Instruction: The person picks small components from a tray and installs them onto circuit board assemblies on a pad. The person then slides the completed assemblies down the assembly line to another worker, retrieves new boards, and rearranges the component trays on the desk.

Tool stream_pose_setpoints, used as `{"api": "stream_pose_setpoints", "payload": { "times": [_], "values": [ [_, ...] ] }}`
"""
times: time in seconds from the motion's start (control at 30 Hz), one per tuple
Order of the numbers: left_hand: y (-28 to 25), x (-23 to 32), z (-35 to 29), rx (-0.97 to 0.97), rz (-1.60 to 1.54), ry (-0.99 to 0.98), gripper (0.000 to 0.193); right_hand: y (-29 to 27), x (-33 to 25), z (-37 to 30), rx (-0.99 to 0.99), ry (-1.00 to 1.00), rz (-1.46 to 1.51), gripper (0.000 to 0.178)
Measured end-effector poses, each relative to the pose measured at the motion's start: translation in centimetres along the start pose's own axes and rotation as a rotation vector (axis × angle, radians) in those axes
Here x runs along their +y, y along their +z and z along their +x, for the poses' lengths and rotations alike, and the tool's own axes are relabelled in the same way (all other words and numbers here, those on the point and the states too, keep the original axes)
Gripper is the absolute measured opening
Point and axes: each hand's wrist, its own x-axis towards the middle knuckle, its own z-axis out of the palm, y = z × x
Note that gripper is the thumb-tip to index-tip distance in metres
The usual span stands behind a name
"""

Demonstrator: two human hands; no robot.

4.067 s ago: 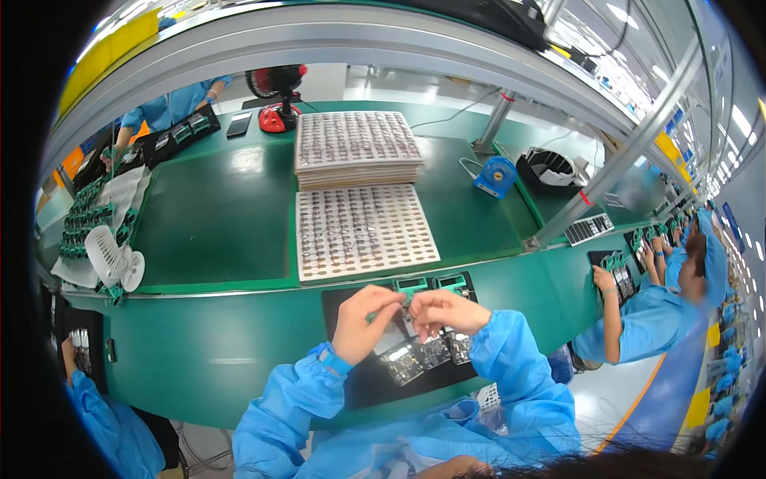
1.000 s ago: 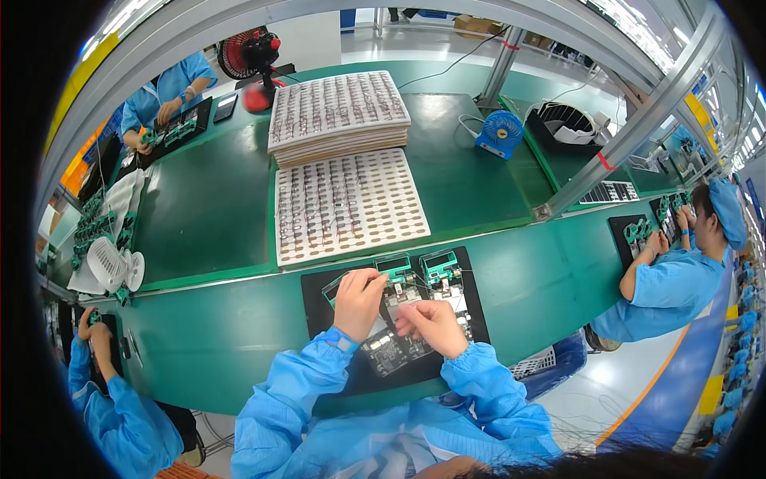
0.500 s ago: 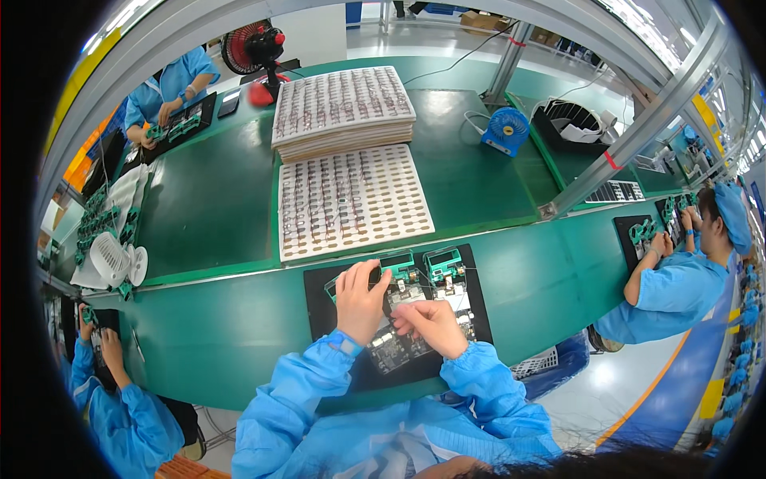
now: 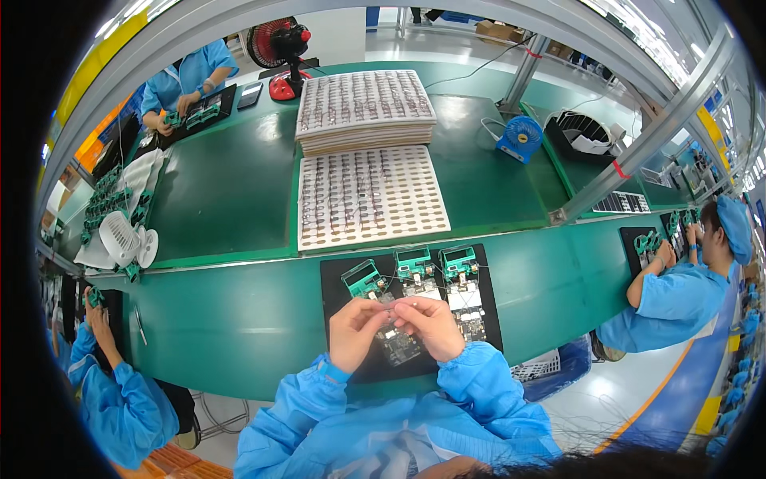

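Note:
My left hand (image 4: 357, 331) and my right hand (image 4: 432, 326) meet over a black mat (image 4: 335, 275), thumbs and forefingers pinched together. Something small sits between the fingertips, too tiny to make out. On the mat are three green plastic frames, a tilted left one (image 4: 363, 278), a middle one (image 4: 412, 261) and a right one (image 4: 459, 261), each with thin wires. Below them lie circuit boards; the right board (image 4: 465, 297) carries a white patch, and the dark lower board (image 4: 399, 348) shows under my hands, which partly cover the boards.
Beyond the mat lies a white tray (image 4: 431, 188) of small wired parts, with a tray stack (image 4: 367, 132) behind. A blue fan (image 4: 520, 139), a white fan (image 4: 124, 239) and a red-black fan (image 4: 278, 48) stand around. Co-workers sit left, right and far left. A metal post (image 4: 590, 191) slants at right.
My left hand has come down off the green frames toward my right hand, and their fingertips now meet. The left and middle frames are uncovered. The whole view has shifted slightly.

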Motion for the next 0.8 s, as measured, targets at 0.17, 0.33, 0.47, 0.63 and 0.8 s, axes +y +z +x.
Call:
{"api": "stream_pose_setpoints", "payload": {
  "times": [0.17, 0.33, 0.47, 0.63, 0.8],
  "values": [
    [-1.6, 0.0, 0.6, 0.062, 0.081, 0.088, 0.014, 1.7, 0.9, 1.0, 0.016, -0.146, -0.224, 0.016],
    [-2.4, 0.7, 1.2, 0.072, 0.028, 0.039, 0.017, 2.8, 2.1, 2.3, 0.012, -0.119, -0.238, 0.014],
    [-2.7, 1.3, 1.0, 0.051, 0.119, -0.044, 0.018, 3.2, 2.2, 3.1, 0.054, -0.139, -0.143, 0.013],
    [-3.8, 0.6, 1.4, 0.076, 0.050, 0.018, 0.016, 3.2, 3.0, 3.6, 0.049, -0.166, -0.087, 0.013],
    [-3.4, 1.6, 2.3, 0.178, 0.541, 0.314, 0.017, 3.5, 2.6, 3.3, 0.152, -0.385, -0.566, 0.008]
  ]
}}
